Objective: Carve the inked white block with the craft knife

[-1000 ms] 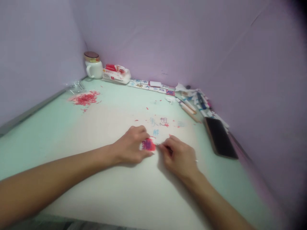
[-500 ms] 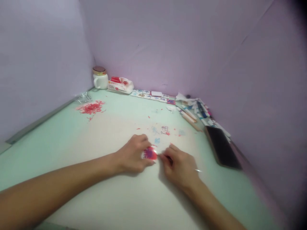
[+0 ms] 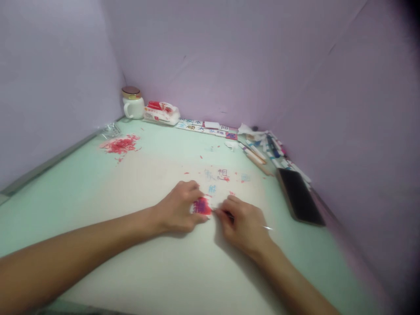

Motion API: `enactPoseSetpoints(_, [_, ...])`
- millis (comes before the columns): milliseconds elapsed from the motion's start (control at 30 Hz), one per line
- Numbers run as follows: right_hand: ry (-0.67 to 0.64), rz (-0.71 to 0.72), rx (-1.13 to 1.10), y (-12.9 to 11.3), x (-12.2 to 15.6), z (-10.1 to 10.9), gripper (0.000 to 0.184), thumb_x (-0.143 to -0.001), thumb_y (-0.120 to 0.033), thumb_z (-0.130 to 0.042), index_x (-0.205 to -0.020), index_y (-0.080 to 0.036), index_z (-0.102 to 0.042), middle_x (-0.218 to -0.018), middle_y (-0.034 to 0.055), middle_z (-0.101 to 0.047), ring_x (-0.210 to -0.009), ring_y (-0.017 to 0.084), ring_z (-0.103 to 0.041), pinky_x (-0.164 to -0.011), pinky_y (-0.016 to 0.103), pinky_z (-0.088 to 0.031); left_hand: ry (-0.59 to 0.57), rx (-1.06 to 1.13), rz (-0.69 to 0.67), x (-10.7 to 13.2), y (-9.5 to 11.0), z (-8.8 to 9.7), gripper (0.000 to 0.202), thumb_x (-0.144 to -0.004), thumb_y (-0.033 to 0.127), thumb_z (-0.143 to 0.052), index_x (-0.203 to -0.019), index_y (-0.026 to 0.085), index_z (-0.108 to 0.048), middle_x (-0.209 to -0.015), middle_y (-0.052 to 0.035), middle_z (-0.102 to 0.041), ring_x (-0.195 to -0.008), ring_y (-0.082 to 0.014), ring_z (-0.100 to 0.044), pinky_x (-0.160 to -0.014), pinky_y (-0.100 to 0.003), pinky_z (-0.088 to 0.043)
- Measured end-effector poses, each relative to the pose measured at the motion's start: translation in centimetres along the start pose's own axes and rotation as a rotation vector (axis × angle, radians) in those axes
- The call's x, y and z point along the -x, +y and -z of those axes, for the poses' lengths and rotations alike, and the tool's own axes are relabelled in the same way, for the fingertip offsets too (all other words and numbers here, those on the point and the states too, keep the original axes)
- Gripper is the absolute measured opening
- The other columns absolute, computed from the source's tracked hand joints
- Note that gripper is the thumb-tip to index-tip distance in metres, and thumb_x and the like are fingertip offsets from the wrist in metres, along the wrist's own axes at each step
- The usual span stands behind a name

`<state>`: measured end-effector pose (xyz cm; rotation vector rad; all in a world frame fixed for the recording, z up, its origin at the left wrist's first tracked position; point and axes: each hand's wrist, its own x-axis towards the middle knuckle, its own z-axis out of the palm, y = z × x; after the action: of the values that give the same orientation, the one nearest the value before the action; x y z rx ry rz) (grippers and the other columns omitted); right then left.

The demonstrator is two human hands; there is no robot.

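My left hand (image 3: pixel 179 208) rests on the pale green table (image 3: pixel 82 197), its fingers curled and pinched on a small red and blue paper piece (image 3: pixel 201 205) that lies flat. My right hand (image 3: pixel 244 223) is closed in a pinch around a thin tool whose tip touches the right edge of that piece; the tool itself is mostly hidden. Just beyond the piece lie small paper-cut characters (image 3: pixel 223 175) in blue and dark red on the table.
A heap of red scraps (image 3: pixel 120 144) lies at the far left. A white lidded mug (image 3: pixel 133 104) and a tissue pack (image 3: pixel 161 113) stand in the corner. A row of cards (image 3: pixel 206 127), pens (image 3: pixel 259 151) and a dark phone (image 3: pixel 298 197) line the right wall.
The hands have stayed on the red piece; only the head camera has shifted slightly, so the whole scene drifts in the frame.
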<state>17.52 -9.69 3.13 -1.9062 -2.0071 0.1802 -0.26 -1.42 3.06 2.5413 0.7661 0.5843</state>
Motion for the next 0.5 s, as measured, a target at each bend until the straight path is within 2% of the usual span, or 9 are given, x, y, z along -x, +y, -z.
enactPoseSetpoints(233, [0.01, 0.024, -0.084, 0.7, 0.31, 0.2, 0.02, -0.082, -0.025, -0.051, -0.064, -0.02, -0.056, -0.065, -0.003, -0.054, -0.058, 0.011, -0.05, -0.057, 0.025, -0.032, -0.019, 0.018, -0.013, 0.01, -0.32, 0.08, 0.03, -0.07, 0.037, -0.069, -0.089, 0.014, -0.066, -0.094, -0.0099, -0.059, -0.082, -0.022, -0.055, -0.08, -0.039, -0.046])
enactPoseSetpoints(367, [0.119, -0.016, -0.157, 0.92, 0.58, -0.17, 0.019, -0.083, -0.027, -0.052, -0.065, -0.02, -0.057, -0.065, -0.0031, -0.055, -0.055, 0.01, -0.049, -0.054, 0.024, -0.032, -0.029, 0.013, -0.02, -0.06, -0.23, 0.02, 0.03, -0.071, 0.037, -0.068, -0.089, 0.014, -0.065, -0.095, -0.0102, -0.059, -0.085, -0.0225, -0.056, -0.082, -0.039, -0.045])
enactPoseSetpoints(500, [0.226, -0.103, -0.138, 0.7, 0.53, -0.46, 0.019, -0.083, -0.03, -0.052, -0.067, -0.022, -0.059, -0.068, -0.0029, -0.058, -0.056, 0.01, -0.05, -0.052, 0.023, -0.031, -0.004, -0.095, 0.028, -0.17, 0.05, -0.14, 0.03, -0.072, 0.04, -0.065, -0.086, 0.014, -0.064, -0.087, -0.0091, -0.059, -0.08, -0.0228, -0.056, -0.078, -0.04, -0.043])
